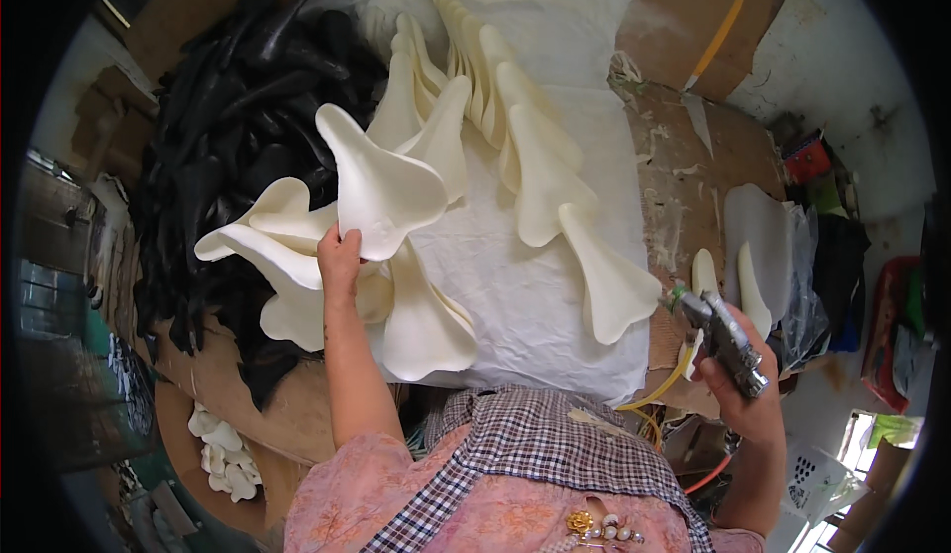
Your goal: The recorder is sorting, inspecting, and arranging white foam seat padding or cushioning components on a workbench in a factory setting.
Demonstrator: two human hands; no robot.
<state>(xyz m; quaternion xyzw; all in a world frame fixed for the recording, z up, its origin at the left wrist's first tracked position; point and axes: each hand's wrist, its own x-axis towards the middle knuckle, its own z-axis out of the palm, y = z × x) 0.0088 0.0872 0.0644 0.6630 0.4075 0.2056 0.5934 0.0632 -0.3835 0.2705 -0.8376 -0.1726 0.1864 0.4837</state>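
Pinched by its wide end, a cream saddle-shaped foam pad (391, 196) is in my left hand (340, 259), above a loose heap of similar pads (426, 320). My right hand (743, 394) is wrapped round a metal spray gun (728, 340) at the right of the table, its nozzle pointing left toward the row. A yellow hose (672, 380) and a red hose (715, 474) show near that hand. More foam pads (540, 157) overlap in a long row on the white sheet (485, 285); the nearest row pad (606, 280) lies closest to the gun.
Black saddle-shaped pieces (238, 127) are piled high at the left. A cardboard box (188, 454) at lower left contains cream pieces (226, 449). Brown cardboard (674, 196) borders the sheet at right, beside two upright cream pads (753, 290) and a red bin (885, 330).
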